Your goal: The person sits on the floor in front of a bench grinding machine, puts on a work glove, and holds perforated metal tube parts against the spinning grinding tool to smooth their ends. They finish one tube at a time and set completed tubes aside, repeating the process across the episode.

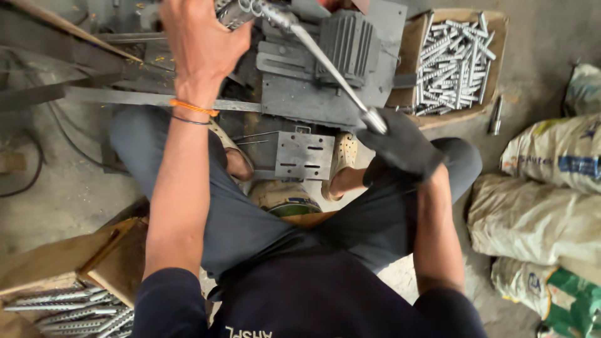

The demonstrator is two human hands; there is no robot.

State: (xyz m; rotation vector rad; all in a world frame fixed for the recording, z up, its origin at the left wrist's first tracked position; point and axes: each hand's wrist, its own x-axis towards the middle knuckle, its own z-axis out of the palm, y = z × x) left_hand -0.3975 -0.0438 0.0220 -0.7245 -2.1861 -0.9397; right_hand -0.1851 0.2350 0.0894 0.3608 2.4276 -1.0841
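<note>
Your right hand (400, 147), gloved, clamps near end of long steel lever (332, 69) running far-left into grey machine (332, 69). Left hand (200, 37), bare, closes on metal piece at machine's far left. Lever likely stiff, heavy, slick: grip near end. Box of threaded rods (454, 62) far right.
</note>
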